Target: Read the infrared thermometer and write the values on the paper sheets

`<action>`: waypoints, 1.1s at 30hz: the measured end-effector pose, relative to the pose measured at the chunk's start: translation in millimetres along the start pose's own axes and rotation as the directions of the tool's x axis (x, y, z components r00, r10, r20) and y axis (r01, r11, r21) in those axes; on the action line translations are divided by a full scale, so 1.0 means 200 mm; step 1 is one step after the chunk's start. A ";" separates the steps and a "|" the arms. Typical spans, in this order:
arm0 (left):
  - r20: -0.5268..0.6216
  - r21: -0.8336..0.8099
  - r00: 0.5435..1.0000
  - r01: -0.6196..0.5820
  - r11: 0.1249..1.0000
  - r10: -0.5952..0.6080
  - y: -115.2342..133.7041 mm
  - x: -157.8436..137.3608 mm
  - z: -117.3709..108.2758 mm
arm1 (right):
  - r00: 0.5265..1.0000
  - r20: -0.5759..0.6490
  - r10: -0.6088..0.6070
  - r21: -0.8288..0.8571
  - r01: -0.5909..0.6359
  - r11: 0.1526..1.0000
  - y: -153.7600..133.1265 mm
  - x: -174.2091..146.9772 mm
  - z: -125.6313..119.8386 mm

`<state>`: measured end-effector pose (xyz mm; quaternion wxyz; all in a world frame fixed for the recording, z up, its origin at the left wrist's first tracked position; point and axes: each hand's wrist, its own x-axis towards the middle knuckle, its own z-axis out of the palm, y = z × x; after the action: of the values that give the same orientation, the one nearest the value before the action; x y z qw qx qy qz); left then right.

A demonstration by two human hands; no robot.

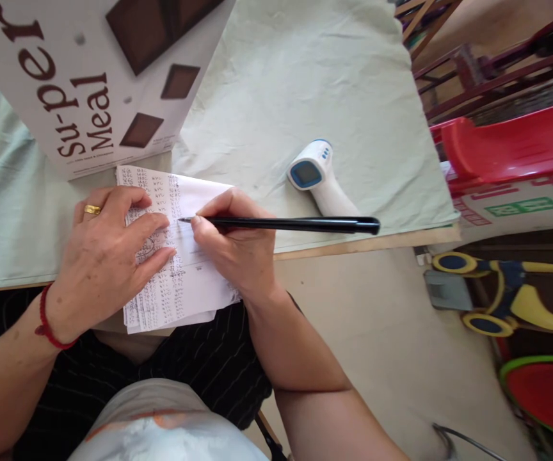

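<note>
A black pen [296,224] is pinched in my right hand [238,246], its tip touching the page beside the handwritten columns. The stack of paper sheets [200,294] lies at the table's front edge, partly overhanging it. Rows of small writing fill its left part, and the right part is mostly blank. My left hand [106,250], with a gold ring and a red cord bracelet, rests flat on the left side of the sheets, fingers spread. Some of the writing is hidden under both hands.
A tall white "Su-per Meal" box [113,70] stands behind the paper. To the right lies a white infrared thermometer [324,179] on the pale green tablecloth [363,83]. Beyond the table are a red plastic item [511,147] and a yellow-and-blue ride-on toy [502,294].
</note>
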<state>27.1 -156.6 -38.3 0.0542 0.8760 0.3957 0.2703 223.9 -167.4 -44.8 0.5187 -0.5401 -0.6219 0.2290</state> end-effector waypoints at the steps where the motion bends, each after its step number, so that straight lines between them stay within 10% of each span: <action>1: 0.007 0.002 1.000 0.005 1.000 -0.005 0.00 0.00 0.00 | 1.000 0.003 0.002 -0.002 -0.002 1.000 0.00 0.00 0.00; 33: 0.020 -0.019 1.000 0.015 1.000 -0.014 0.00 0.00 0.00 | 0.998 0.025 0.063 -0.067 -0.061 0.996 -0.01 0.01 -0.01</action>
<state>27.0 -156.0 -38.7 0.0683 0.8752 0.3989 0.2650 224.1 -167.3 -41.5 0.4848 -0.5729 -0.6190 0.2315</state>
